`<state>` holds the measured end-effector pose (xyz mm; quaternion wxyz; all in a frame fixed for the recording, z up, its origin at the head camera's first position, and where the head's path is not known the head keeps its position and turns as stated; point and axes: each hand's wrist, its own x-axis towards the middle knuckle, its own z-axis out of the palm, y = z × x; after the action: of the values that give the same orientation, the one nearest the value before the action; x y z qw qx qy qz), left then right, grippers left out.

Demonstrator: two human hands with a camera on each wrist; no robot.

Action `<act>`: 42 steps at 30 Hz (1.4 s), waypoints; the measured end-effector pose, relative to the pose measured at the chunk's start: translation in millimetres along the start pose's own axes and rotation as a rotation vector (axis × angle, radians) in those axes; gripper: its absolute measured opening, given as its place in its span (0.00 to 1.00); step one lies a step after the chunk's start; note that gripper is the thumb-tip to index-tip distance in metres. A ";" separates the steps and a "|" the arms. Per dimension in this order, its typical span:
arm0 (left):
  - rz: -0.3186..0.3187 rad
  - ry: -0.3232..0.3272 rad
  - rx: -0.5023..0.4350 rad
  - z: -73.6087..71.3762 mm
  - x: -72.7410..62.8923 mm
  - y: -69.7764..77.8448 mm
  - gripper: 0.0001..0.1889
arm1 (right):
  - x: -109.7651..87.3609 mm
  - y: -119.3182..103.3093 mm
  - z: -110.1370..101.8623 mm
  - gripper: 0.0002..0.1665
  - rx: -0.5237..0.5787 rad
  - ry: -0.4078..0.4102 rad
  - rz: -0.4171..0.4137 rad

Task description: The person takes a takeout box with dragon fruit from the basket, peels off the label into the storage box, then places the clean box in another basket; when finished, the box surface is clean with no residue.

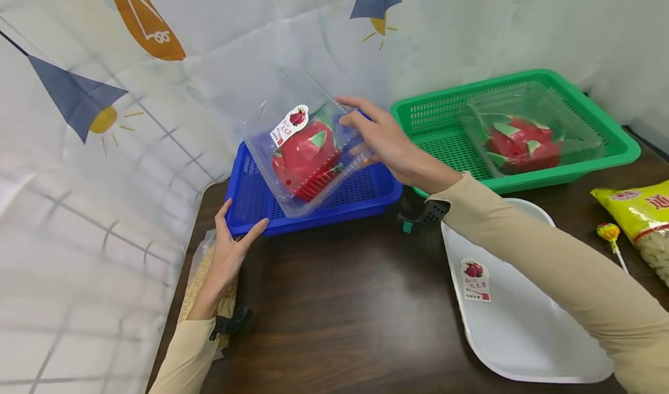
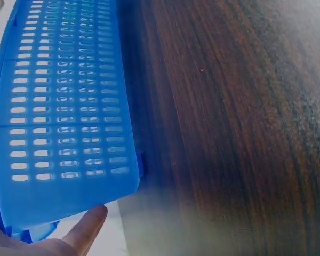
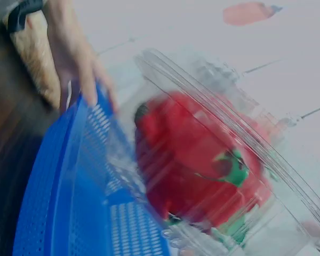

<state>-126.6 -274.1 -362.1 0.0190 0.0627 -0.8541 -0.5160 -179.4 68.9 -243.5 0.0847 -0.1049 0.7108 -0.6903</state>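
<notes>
My right hand point(image 1: 384, 141) holds a clear plastic box point(image 1: 256, 150) by its right side, tilted above the blue basket point(image 1: 334, 221). Inside the box are red dragon fruit point(image 1: 305, 167) with green scales, and a white sticker point(image 1: 290, 124) is on its lid. My left hand point(image 1: 228, 255) grips the basket's near left corner. In the left wrist view the slotted side of the basket point(image 2: 69, 194) stands over the tabletop, with one fingertip against its lower corner. The right wrist view shows the boxed dragon fruit point(image 3: 192, 154), blurred, beside the basket's rim.
A green basket point(image 1: 575, 170) at the back right holds another clear box of dragon fruit point(image 1: 522, 141). A white tray point(image 1: 522, 336) lies under my right forearm. A lollipop point(image 1: 608, 232) and a yellow bag point(image 1: 643, 208) lie far right; another bag point(image 1: 227, 301) lies beneath my left arm.
</notes>
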 end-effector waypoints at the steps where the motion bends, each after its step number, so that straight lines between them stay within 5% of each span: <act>1: 0.004 0.001 0.001 0.2 0.4 -0.1 0.52 | -7.2 -3.3 -4.6 0.31 -0.005 -0.014 -0.012; 7: 0.022 -0.009 0.007 1.7 1.6 1.6 0.53 | -52.8 -8.2 -32.5 0.33 -0.036 -0.119 -0.039; 15: 0.018 -0.043 -0.044 -3.4 -5.4 -3.6 0.51 | -102.1 16.4 -52.9 0.32 -0.141 -0.267 -0.040; 22: 0.007 0.048 0.028 0.1 -16.8 7.5 0.52 | -121.7 40.4 -67.1 0.30 -0.164 -0.360 -0.050; 26: 0.117 0.209 0.081 2.6 -35.1 25.1 0.48 | -123.6 52.4 -75.2 0.30 -0.190 -0.383 -0.039; 29: 0.280 0.340 0.110 1.8 -51.2 41.5 0.44 | -123.5 60.0 -80.2 0.31 -0.215 -0.397 -0.006; 32: 0.451 0.393 0.084 3.4 -65.5 57.7 0.42 | -122.8 65.3 -83.0 0.31 -0.235 -0.415 0.015; 34: 0.535 0.359 0.042 7.9 -74.3 66.2 0.42 | -121.9 68.3 -83.5 0.31 -0.238 -0.431 0.009; 37: 0.586 0.200 -0.033 17.3 -87.2 73.2 0.41 | -120.4 71.9 -83.2 0.31 -0.234 -0.455 0.001; 40: 0.542 -0.030 -0.094 25.6 -98.5 74.2 0.41 | -118.8 74.3 -82.6 0.30 -0.224 -0.476 0.005; 42: 0.445 -0.184 -0.110 29.4 -104.0 73.1 0.41 | -117.9 75.1 -82.7 0.30 -0.225 -0.485 0.015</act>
<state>-32.8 -201.5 -307.8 0.0575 -0.1755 -0.8156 -0.5483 -90.1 181.8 -318.8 0.2452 -0.2707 0.7428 -0.5610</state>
